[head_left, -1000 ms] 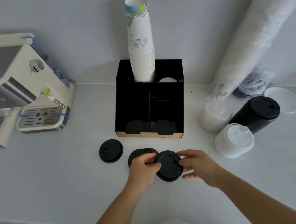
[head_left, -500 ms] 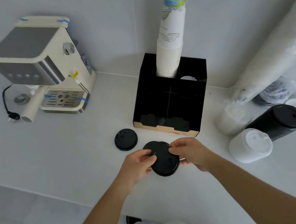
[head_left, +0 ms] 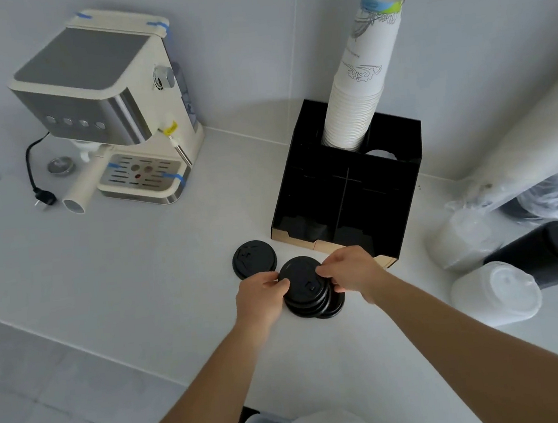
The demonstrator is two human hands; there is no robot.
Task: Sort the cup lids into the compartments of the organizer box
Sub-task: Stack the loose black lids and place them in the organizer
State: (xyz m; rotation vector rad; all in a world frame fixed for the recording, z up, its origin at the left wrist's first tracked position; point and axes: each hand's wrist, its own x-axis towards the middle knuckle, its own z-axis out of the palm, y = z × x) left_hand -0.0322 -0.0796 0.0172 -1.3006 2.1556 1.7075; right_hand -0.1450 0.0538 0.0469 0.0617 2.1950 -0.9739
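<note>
A small stack of black cup lids (head_left: 308, 289) sits on the white counter just in front of the black organizer box (head_left: 348, 200). My left hand (head_left: 258, 294) grips the stack's left side and my right hand (head_left: 351, 269) grips its right side. One more black lid (head_left: 254, 258) lies flat on the counter to the left of the stack. The box has divided compartments open to the front, and a tall stack of white paper cups (head_left: 365, 74) stands in its back left slot.
A cream espresso machine (head_left: 104, 105) with its black cord (head_left: 38, 181) stands at the back left. On the right lie sleeves of white lids (head_left: 496, 293) and black lids (head_left: 550, 251), and a long wrapped cup sleeve (head_left: 531, 140) leans on the wall. The counter's front edge runs below my arms.
The lid held between both hands has come down onto the other lids, forming a stack. The camera view has shifted left, so the box appears further right.
</note>
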